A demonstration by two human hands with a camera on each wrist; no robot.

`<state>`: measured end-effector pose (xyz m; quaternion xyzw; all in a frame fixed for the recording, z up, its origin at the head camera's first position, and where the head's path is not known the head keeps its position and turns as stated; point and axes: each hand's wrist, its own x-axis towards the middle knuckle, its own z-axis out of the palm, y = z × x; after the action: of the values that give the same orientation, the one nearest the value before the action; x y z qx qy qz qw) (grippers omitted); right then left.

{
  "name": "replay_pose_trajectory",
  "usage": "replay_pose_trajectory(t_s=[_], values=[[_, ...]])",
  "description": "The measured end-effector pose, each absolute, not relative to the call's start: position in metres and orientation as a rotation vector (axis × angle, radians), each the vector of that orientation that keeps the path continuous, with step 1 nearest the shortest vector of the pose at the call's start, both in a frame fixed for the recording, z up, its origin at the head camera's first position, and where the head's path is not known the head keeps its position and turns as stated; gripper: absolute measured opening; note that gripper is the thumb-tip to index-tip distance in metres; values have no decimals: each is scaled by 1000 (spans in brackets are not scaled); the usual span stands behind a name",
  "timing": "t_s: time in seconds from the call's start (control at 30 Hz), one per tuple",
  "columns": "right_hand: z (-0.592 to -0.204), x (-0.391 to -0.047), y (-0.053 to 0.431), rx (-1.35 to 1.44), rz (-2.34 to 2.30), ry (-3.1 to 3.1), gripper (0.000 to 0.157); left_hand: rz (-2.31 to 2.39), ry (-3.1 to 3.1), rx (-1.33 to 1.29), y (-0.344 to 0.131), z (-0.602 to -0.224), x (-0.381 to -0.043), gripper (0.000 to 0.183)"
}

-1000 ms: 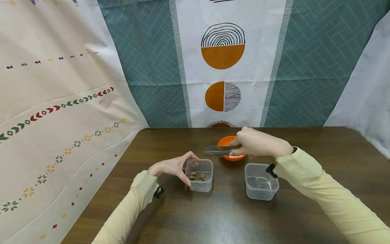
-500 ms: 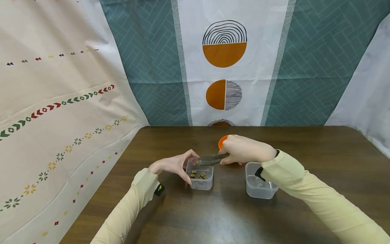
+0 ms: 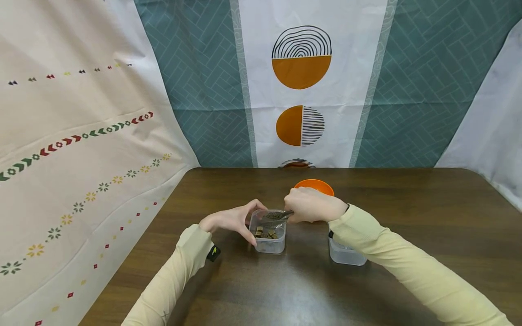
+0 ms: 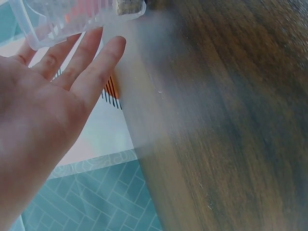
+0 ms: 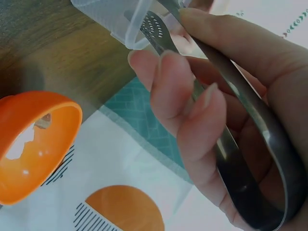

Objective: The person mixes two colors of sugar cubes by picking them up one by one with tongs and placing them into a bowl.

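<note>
My left hand [image 3: 234, 222] holds the left side of a clear plastic container [image 3: 271, 247], thumb at the near corner and fingers at the far one. Small brown cubes [image 3: 271, 234] lie inside it. From the left wrist view, the fingers [image 4: 91, 72] reach along the container's wall [image 4: 48, 38]. In my right hand [image 3: 311, 204] is a pair of metal tongs [image 5: 231, 82], gripped with the thumb along one arm and fingers around the other. Their perforated tips [image 5: 154, 26] reach inside the container, above the cubes in the head view.
An orange bowl [image 3: 314, 183] stands behind my right hand; a white piece [image 5: 21, 143] and a small brown piece [image 5: 44, 121] show in it. A second clear container [image 3: 346, 257] sits to the right, partly hidden under the right forearm. Patterned cloths hang behind the brown table [image 3: 253, 290].
My right hand has moved left and down with the tongs, from beside the orange bowl to the left container, and the tips have entered it. The left hand has stayed at the container.
</note>
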<state>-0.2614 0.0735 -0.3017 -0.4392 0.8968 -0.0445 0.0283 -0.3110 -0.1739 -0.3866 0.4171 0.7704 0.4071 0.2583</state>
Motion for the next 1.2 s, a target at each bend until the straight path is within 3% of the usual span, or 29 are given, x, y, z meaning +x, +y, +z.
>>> replay_pose_trajectory(t_s=[1.2], values=[[-319, -270, 44, -1393, 155, 2843, 19, 1049, 2107, 1106, -174, -384, -312, 78]])
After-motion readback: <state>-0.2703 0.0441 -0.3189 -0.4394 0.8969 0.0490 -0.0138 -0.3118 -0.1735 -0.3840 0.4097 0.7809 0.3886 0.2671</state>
